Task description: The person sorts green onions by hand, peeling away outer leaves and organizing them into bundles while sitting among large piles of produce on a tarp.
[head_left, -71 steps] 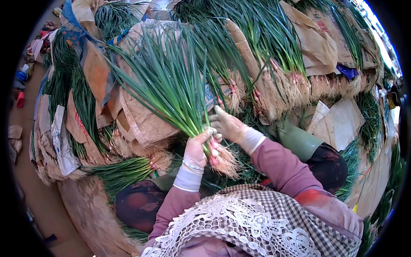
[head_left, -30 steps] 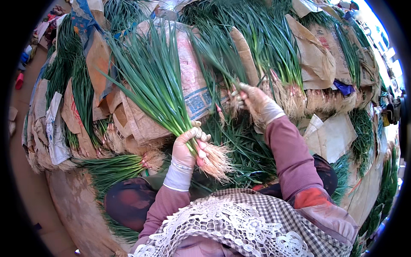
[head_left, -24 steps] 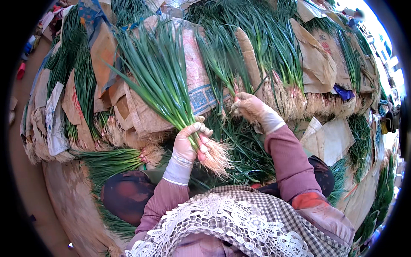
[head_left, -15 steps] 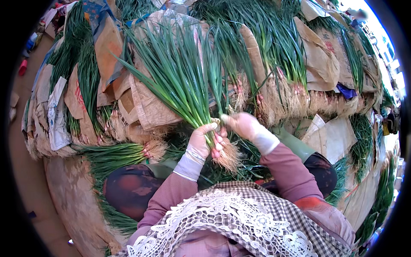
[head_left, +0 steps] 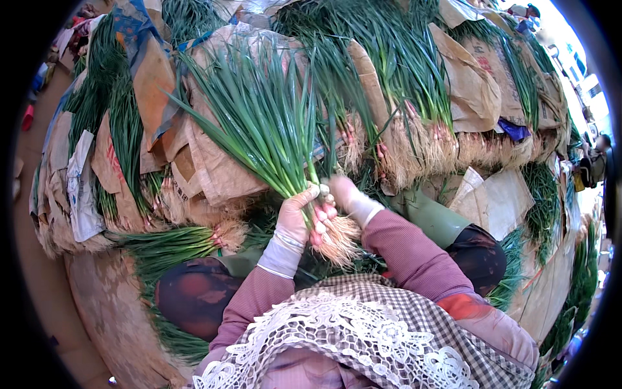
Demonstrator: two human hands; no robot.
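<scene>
My left hand (head_left: pixel 296 211), in a pale glove, is closed around a bunch of green garlic (head_left: pixel 259 129) just above its bulbs. The long green leaves fan up and away to the left. Pinkish-white bulbs (head_left: pixel 323 215) and pale stringy roots (head_left: pixel 338 240) stick out below my grip. My right hand (head_left: pixel 348 194), also gloved, is at the right side of the bunch, close to the bulbs. Its fingers are blurred and partly hidden, so I cannot see whether they hold a stalk.
More green garlic (head_left: pixel 175 241) lies to the left, roots toward the middle. Ahead stands a long heap of green garlic (head_left: pixel 414 71) with brown paper sacking (head_left: pixel 223 159) over parts of it. A loose brown sack piece (head_left: pixel 495 201) lies to the right. My bent knees (head_left: pixel 197 295) flank the work.
My right hand has moved left and slightly down, closer to the bunch. More bulbs show beside my left hand, which keeps its grip. The whole view has shifted slightly.
</scene>
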